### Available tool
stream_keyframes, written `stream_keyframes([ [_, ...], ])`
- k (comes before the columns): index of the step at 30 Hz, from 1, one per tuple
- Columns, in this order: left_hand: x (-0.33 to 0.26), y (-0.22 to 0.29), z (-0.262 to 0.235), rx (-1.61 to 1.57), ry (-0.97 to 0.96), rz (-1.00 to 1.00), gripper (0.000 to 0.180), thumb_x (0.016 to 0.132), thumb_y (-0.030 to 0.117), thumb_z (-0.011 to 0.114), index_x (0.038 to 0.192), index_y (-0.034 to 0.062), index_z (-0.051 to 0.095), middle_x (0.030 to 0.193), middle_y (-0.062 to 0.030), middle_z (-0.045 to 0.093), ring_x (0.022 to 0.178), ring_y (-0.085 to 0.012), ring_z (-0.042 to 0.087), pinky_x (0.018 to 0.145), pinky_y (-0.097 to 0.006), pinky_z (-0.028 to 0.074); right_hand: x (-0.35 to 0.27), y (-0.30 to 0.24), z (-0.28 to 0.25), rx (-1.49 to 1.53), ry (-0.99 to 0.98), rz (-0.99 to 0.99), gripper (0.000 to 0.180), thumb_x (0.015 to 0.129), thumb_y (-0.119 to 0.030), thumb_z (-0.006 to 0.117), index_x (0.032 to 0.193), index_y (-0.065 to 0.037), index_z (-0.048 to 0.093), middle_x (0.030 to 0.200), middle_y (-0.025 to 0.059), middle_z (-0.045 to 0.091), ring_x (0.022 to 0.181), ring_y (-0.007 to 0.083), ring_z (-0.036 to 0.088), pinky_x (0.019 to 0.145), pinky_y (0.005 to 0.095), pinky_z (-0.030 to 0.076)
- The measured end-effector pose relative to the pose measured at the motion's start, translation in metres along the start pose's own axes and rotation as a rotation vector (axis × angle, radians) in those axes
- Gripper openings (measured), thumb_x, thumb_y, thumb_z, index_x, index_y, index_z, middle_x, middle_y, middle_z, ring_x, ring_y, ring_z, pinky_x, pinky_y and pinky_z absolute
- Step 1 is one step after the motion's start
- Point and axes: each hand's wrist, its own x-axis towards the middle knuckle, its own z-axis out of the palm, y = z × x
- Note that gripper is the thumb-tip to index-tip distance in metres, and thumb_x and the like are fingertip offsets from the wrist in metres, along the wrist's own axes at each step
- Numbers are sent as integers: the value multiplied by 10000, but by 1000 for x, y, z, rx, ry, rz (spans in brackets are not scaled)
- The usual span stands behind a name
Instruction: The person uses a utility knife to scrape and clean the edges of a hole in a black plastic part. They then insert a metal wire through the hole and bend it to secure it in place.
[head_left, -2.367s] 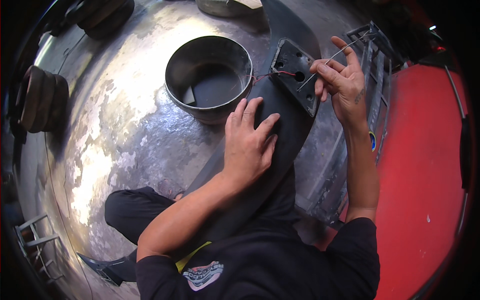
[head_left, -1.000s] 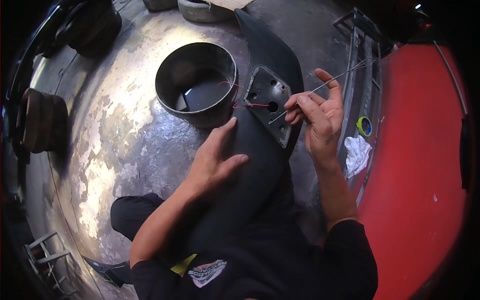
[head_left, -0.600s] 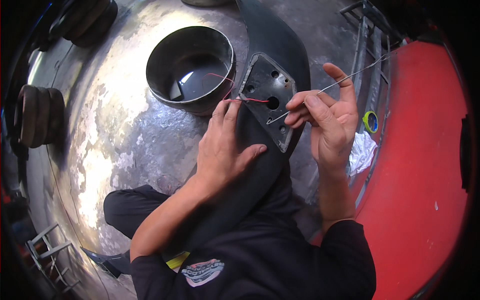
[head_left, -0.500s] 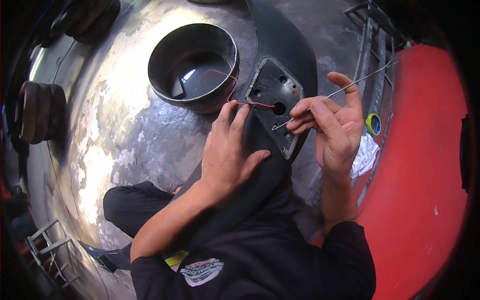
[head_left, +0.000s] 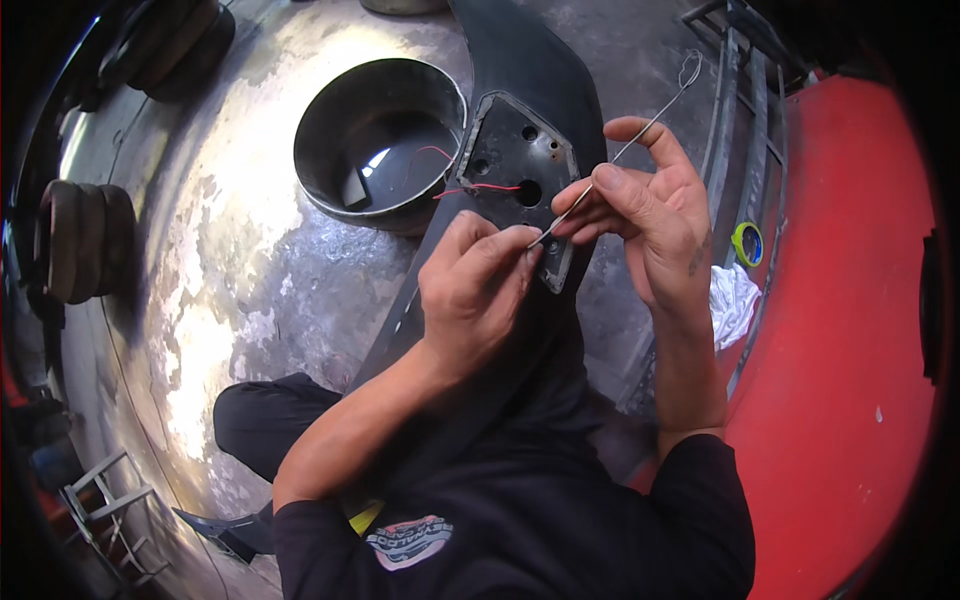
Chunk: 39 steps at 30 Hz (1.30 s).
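Observation:
A long dark curved panel lies across my lap, with a black mounting plate that has several holes. A thin red wire runs from one hole toward the round metal tub. My right hand pinches a stiff thin metal wire whose far end forms a loop. My left hand rests on the panel below the plate, its fingertips pinching the near tip of that metal wire.
A red painted body panel fills the right side. A green tape roll and a white rag lie beside it. Stacked tyres sit at the left, a metal frame at top right.
My left hand has moved up the panel from lying flat to pinching the metal wire's tip. My right hand has stayed on the wire near the plate.

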Motion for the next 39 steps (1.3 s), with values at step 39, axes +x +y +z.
stream_keyframes([
  [39,25,10,-37,-664,15,-250,272,1113,142,699,1327,-15,763,1088,-148,804,949,-207,764,874,-344,619,-9,-75,18,-987,-153,-689,282,925,91,727,1194,31,785,808,159,689,664,256,679,625,366,527],
])
